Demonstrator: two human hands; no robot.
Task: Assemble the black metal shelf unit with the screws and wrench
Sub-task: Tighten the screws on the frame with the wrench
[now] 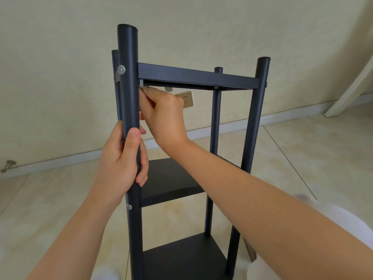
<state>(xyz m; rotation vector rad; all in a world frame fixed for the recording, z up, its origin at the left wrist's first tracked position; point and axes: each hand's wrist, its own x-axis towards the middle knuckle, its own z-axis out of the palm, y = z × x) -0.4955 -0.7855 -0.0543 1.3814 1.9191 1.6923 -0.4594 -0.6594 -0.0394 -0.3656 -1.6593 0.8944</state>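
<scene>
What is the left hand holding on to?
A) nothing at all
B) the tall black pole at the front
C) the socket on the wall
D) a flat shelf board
B: the left hand has its fingers and thumb wrapped round the black pole nearest the camera, below the top shelf.

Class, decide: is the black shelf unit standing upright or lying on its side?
Upright: the shelf unit has posts rising from the floor, shelves level.
</scene>
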